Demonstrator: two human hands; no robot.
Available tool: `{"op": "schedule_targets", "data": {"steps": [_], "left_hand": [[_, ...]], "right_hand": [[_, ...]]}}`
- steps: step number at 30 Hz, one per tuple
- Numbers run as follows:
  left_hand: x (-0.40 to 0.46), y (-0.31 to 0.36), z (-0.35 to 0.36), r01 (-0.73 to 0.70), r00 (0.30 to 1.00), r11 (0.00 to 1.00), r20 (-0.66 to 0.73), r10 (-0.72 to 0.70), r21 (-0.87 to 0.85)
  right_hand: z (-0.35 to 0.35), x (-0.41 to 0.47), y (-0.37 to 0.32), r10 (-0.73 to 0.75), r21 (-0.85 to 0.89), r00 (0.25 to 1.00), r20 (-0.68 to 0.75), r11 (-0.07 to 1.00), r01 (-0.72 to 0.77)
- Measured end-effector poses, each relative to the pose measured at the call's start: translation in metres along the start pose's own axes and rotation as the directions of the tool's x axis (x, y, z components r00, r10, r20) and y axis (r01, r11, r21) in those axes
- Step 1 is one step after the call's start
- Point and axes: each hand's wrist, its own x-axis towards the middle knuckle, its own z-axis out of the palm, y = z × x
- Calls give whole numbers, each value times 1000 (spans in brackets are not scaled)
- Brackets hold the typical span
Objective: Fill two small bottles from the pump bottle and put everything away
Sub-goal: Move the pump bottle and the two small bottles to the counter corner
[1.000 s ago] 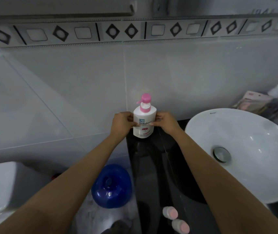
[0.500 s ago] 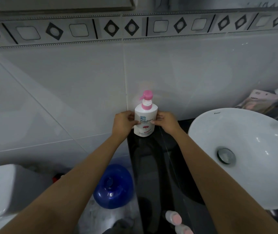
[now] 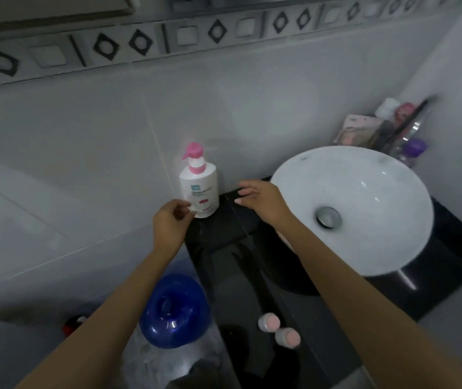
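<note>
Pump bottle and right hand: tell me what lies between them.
Only bare black counter separates the pump bottle from the right hand, per the head view.

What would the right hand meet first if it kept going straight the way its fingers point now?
Probably the pump bottle: the right hand has its fingers pointing left toward it over the dark counter, with a gap between. Depth is hard to judge.

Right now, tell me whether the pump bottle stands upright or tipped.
Upright: the pump bottle stands on its base on the black counter, pink pump on top.

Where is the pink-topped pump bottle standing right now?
The pump bottle stands upright at the back of the dark counter, against the wall tiles, left of the white basin.
</note>
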Motion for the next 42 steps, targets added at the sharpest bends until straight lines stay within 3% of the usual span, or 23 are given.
{"op": "schedule_targets", "data": {"steps": [3,5,7,9,11,16,19,31,38,42], "left_hand": [[-37,14,13,-45,939,989,331,90,-142],[-61,18,26,-52,805,982,574,148,-180],[-84,17,40,-106,666,978,719,202,-177],[-106,12,54,-144,557,976,802,217,-164],[-123,4,67,-166,493,977,847,198,-132],[-142,-14,85,-267,456,963,874,167,-45],[-146,-14,86,-291,466,956,865,187,-50],[-162,-12,74,-206,623,974,754,209,-100],[-123,-15,36,-107,888,994,445,113,-37],[-82,-10,21,-39,974,999,225,38,-3]], "right_hand": [[-27,-64,9,-17,5,996,-87,1000,17],[-42,-113,20,-11,-39,985,-172,999,5],[-50,-159,39,37,-29,972,-232,999,-45],[-46,-201,66,104,12,955,-278,994,-105],[-34,-232,95,171,7,936,-309,984,-177],[3,-260,144,319,-25,901,-294,940,-341],[20,-259,155,344,-19,906,-245,933,-359],[44,-252,158,250,6,911,-329,965,-263],[39,-181,115,145,0,960,-239,989,-149],[43,-117,76,49,-66,983,-174,996,-62]]}}
